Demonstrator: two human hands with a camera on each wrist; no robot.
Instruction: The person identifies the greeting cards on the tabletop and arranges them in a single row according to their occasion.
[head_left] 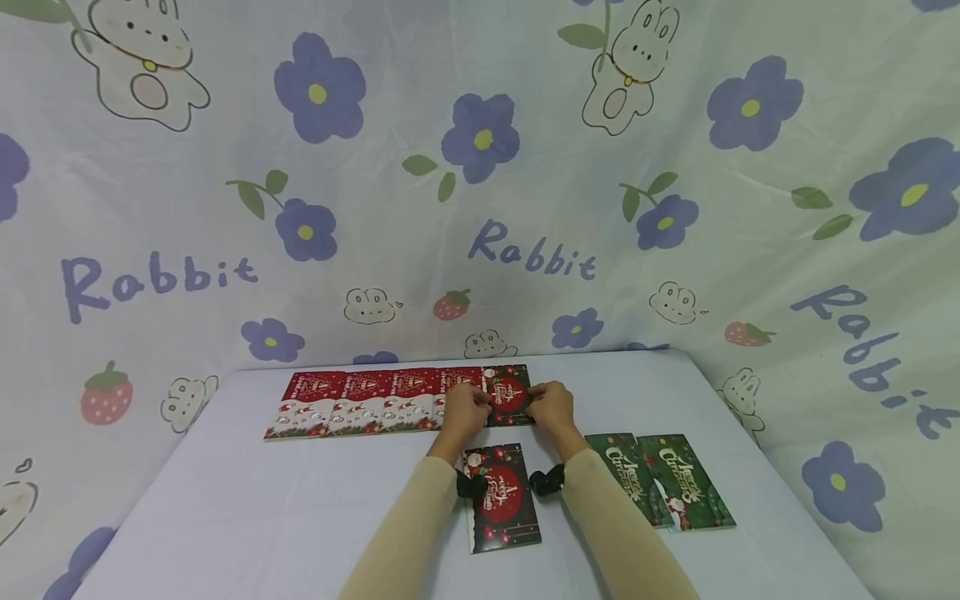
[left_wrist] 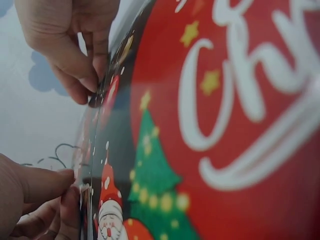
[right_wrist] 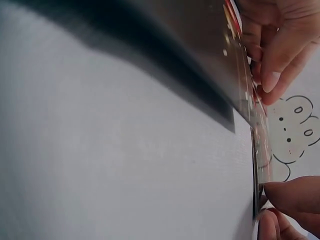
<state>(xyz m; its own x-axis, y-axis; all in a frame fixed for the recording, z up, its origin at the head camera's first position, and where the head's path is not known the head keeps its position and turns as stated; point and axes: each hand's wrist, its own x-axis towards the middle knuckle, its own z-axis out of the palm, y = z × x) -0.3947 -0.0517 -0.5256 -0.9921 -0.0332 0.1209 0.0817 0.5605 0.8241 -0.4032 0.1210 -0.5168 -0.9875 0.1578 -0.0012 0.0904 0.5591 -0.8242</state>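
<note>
A black Christmas card (head_left: 507,393) with a red circle lies at the right end of a row of red-and-white Christmas cards (head_left: 352,403). My left hand (head_left: 465,410) pinches its left edge between thumb and fingers. On the opposite edge, my right hand (head_left: 553,408) holds the same card with fingers bent. A second black Christmas card (head_left: 501,504) rests on the table between my wrists; its printed tree and Santa fill much of the left wrist view.
Two green Christmas cards (head_left: 682,479) overlap at the right, partly behind my right sleeve (head_left: 611,517). The white table (head_left: 247,508) meets a hanging cloth (head_left: 405,250) printed with rabbits and flowers at the back. Each wrist wears a small black camera.
</note>
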